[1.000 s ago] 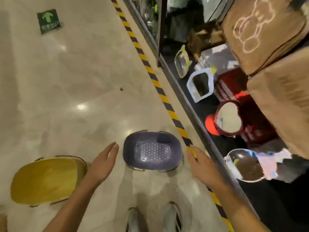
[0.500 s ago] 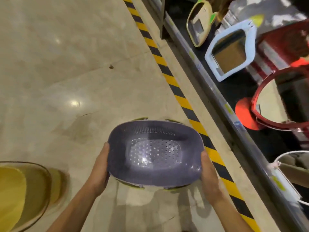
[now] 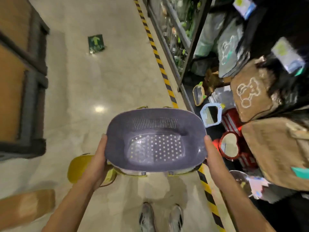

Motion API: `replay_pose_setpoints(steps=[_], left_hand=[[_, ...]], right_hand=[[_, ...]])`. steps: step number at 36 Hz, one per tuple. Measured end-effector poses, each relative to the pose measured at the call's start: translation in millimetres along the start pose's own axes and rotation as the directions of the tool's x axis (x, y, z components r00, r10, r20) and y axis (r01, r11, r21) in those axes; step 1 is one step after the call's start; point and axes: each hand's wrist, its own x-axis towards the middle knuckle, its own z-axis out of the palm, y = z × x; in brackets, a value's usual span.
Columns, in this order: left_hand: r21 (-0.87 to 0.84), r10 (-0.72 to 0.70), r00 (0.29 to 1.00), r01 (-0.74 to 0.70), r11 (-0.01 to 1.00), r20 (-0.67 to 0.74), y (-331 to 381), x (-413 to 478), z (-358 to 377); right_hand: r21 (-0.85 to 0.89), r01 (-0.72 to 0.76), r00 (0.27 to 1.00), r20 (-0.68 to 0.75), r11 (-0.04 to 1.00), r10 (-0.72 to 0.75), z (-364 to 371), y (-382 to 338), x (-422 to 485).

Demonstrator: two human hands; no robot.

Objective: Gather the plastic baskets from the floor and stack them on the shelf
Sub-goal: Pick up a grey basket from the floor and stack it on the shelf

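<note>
Warm overhead light fills the aisle, dimming towards the shelf (image 3: 189, 52) right of the right grip (image 3: 213, 154), which sinks into deep shadow. A round glare spot (image 3: 99, 108) shines on the glossy floor (image 3: 117, 72) beyond the left grip (image 3: 98, 161). The purple basket (image 3: 155, 129) between the grips gleams faintly. Soft shadow pools beneath. Frame edges bow and smear; the centre is sharp.

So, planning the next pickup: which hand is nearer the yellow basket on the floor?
Left. The left hand grips the purple basket's left end, just above the yellow basket; the right hand grips the opposite end, farther away.
</note>
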Motion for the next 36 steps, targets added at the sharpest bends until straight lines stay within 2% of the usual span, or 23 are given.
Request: replay_pose_setpoints(steps=[4,6,9,11,16,18,22,24,28,32,36], left_hand=[[0.042,0.033,0.997,-0.03,0.999,-0.069,80,-80,-16],[0.048,0.078,0.994,-0.074,0.996,-0.077,111,-117,-25],[-0.004,0.112,0.988,-0.113,0.994,-0.11,148,-168,-32],[-0.011,0.169,0.971,-0.173,0.985,-0.171,169,-197,-35],[0.03,0.234,0.938,-0.234,0.972,-0.257,190,-253,-60],[0.031,0.251,0.928,-0.252,0.967,-0.275,193,-271,-67],[0.013,0.237,0.89,-0.252,0.968,-0.39,193,-300,-75],[-0.025,0.226,0.849,-0.271,0.962,-0.478,191,-311,-75],[-0.086,0.184,0.768,-0.297,0.951,-0.614,181,-336,-68],[-0.208,0.111,0.686,-0.365,0.907,-0.719,166,-362,-51],[-0.326,0.029,0.621,-0.45,0.831,-0.783,144,-393,-29]], right_hand=[[-0.064,0.145,0.98,0.148,0.987,-0.134,2,-101,-71],[-0.024,0.22,0.955,0.209,0.975,-0.21,8,-146,-105],[0.049,0.257,0.91,0.324,0.965,-0.258,14,-191,-148],[0.0,0.329,0.885,0.349,0.944,-0.308,20,-219,-166],[-0.049,0.435,0.84,0.382,0.899,-0.385,41,-265,-198],[-0.109,0.452,0.828,0.421,0.885,-0.371,63,-290,-200],[-0.12,0.571,0.721,0.547,0.812,-0.426,88,-312,-186],[-0.115,0.543,0.716,0.58,0.832,-0.388,102,-322,-205],[-0.118,0.525,0.636,0.712,0.843,-0.296,110,-329,-226],[-0.216,0.561,0.607,0.764,0.799,-0.22,128,-342,-238],[-0.212,0.621,0.517,0.834,0.754,-0.191,140,-342,-259]])
